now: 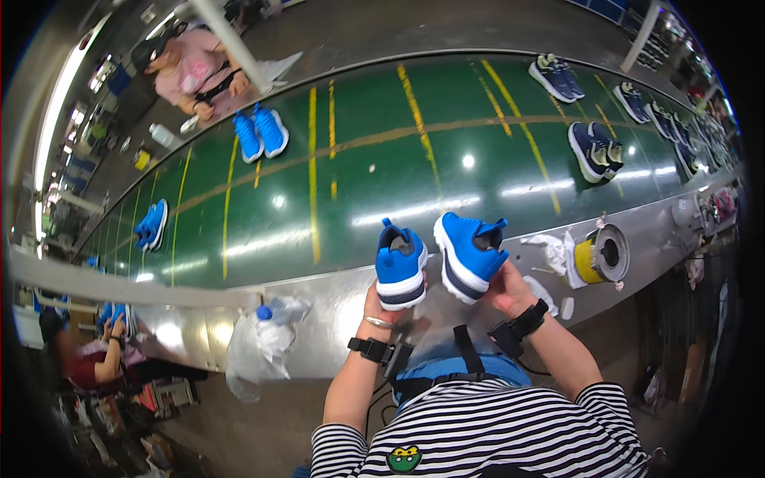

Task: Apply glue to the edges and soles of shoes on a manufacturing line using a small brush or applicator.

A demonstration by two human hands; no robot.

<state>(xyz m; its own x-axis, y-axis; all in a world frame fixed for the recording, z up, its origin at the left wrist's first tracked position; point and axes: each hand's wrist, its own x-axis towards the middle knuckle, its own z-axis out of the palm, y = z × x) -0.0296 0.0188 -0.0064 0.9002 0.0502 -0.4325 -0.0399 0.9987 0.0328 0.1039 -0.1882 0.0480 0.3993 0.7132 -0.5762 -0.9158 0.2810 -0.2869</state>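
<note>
Two bright blue sneakers with white soles are up in front of me at the near edge of the green conveyor belt (362,171). My left hand (384,309) is closed round the left sneaker (401,267) from below, its heel toward me. The right sneaker (466,255), tilted with its toe pointing away to the left, is gripped at the heel by my right hand (508,288). Both shoes hide part of my fingers. A black strap device sits on each wrist.
Blue sneakers (260,134) stand farther left on the belt, dark navy sneakers (591,151) to the right. The metal ledge (327,319) bears a plastic bag (267,338), a yellow-banded can (598,255) and white cloth (554,251). One person (199,72) sits across the belt, another (100,358) at left.
</note>
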